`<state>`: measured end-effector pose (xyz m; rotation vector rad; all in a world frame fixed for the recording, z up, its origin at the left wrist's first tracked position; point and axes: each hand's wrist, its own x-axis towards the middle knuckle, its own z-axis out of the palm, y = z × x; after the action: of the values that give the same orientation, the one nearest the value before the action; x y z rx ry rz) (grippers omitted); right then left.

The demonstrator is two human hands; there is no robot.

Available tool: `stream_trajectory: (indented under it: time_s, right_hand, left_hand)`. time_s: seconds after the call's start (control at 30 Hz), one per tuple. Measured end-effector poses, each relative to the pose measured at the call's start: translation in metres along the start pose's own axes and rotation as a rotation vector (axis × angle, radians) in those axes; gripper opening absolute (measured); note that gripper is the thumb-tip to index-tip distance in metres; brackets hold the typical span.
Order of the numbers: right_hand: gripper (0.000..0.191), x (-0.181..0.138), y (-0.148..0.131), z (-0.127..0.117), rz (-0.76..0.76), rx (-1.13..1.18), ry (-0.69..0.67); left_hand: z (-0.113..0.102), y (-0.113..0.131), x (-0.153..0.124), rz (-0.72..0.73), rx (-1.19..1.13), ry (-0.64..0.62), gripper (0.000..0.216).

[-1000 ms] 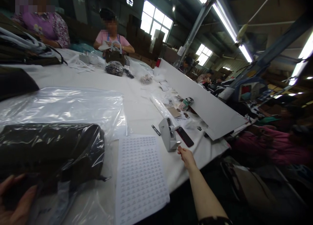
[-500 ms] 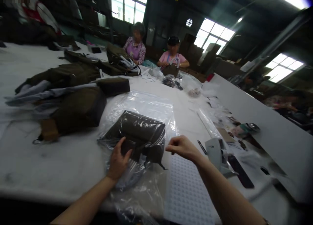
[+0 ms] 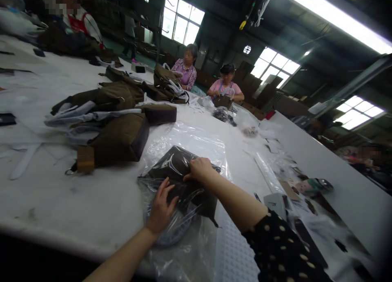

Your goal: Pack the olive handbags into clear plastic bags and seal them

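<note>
A dark olive bag in a clear plastic bag [image 3: 174, 167] lies on the white table [image 3: 92, 204] in front of me. My left hand [image 3: 161, 208] lies flat on its near end, fingers spread and open. My right hand [image 3: 199, 169] rests on top of the packed bag with its fingers curled down onto the plastic. A white sheet of small stickers [image 3: 235, 253] lies to the right under my right arm. Next to it stands a white tape dispenser [image 3: 275, 202].
More olive bags [image 3: 119, 137] and white straps [image 3: 76, 114] are piled at the left. Three people sit at the far side handling bags. Small parts, plastic bags and a dark phone [image 3: 309, 243] are strewn at the right by a white board [image 3: 337, 184].
My right hand has come from the tape dispenser over to the packed bag and now rests on it. My view has swung left. The left hand has stayed on the bag.
</note>
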<state>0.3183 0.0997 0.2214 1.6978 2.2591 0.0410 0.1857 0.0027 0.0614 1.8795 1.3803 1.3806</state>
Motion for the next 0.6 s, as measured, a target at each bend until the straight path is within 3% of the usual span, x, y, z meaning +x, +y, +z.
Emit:
stream_trajectory:
  time_s: [0.1, 0.17, 0.27, 0.33, 0.43, 0.5, 0.6]
  right_hand:
    - [0.037, -0.029, 0.048, 0.003, 0.128, -0.019, 0.111]
    - [0.034, -0.066, 0.075, 0.022, 0.100, -0.046, 0.270]
    - [0.056, -0.136, 0.092, 0.077, -0.326, -0.141, 0.586]
    - [0.061, -0.176, 0.086, 0.122, -0.608, -0.177, 0.617]
    - [0.048, -0.204, 0.058, 0.174, -0.711, -0.122, 0.677]
    - [0.039, -0.202, 0.039, 0.187, -0.740, -0.035, 0.624]
    - [0.030, -0.188, 0.021, 0.177, -0.747, 0.279, 0.417]
  left_hand:
    - [0.001, -0.001, -0.001, 0.053, 0.073, -0.064, 0.026]
    - [0.001, -0.002, -0.003, 0.077, 0.116, -0.090, 0.030]
    - [0.003, -0.006, 0.000, 0.119, 0.157, -0.138, 0.033]
    - [0.007, -0.009, 0.008, 0.147, 0.160, -0.163, 0.035]
    - [0.015, -0.012, 0.028, 0.177, 0.139, -0.216, 0.037]
    - [0.013, -0.011, 0.042, 0.184, 0.119, -0.278, 0.039]
    - [-0.014, -0.003, 0.047, 0.157, 0.100, -0.323, 0.041]
